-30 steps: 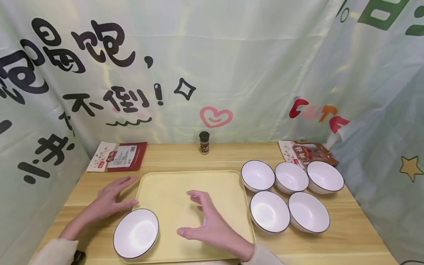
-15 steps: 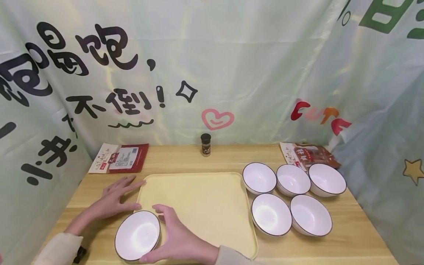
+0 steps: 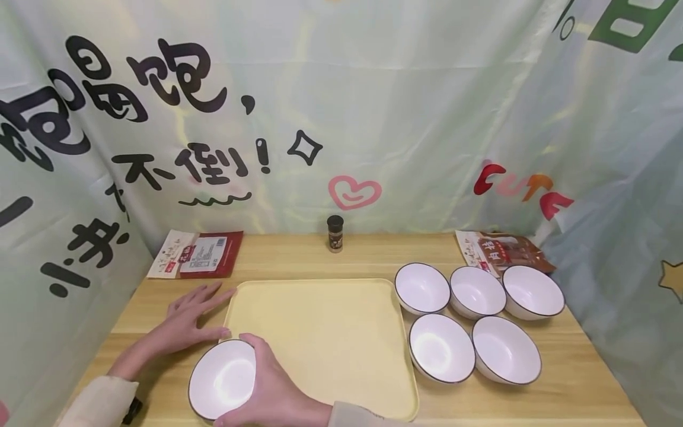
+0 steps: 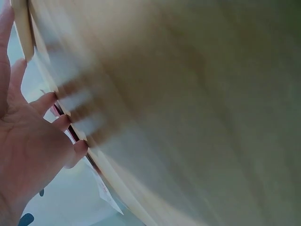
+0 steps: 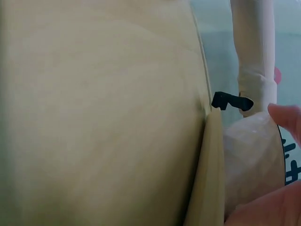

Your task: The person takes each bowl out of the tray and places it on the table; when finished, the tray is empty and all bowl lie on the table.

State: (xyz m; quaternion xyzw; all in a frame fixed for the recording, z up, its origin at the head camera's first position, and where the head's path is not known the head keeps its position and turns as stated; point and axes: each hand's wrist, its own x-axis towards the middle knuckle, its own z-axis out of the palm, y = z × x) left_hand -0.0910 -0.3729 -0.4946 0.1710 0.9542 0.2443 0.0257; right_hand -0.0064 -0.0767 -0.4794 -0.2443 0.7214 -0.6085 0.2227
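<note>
At the lower left, a white bowl (image 3: 221, 379) with a dark rim stands over the left front corner of a pale yellow tray (image 3: 325, 332). My right hand (image 3: 280, 388) grips it from the right, thumb at the near rim and fingers round the far side. The right wrist view shows the bowl's faceted outer wall (image 5: 254, 160) between thumb and fingers. Behind the bowl, my left hand (image 3: 187, 320) rests with spread fingers at the tray's left edge, its thumb close to the bowl. In the left wrist view its fingertips (image 4: 80, 148) touch the wooden tabletop.
Several more white bowls (image 3: 441, 349) stand in two rows right of the tray. A red and white packet (image 3: 196, 255) lies at the back left, a brown packet (image 3: 507, 250) at the back right. A black-capped spice jar (image 3: 335, 234) stands before the printed cloth (image 3: 416, 130).
My right hand has moved left from above the tray to the bowl and now grips its right side. The left hand has shifted slightly onto the tray's edge. The view has drifted a little.
</note>
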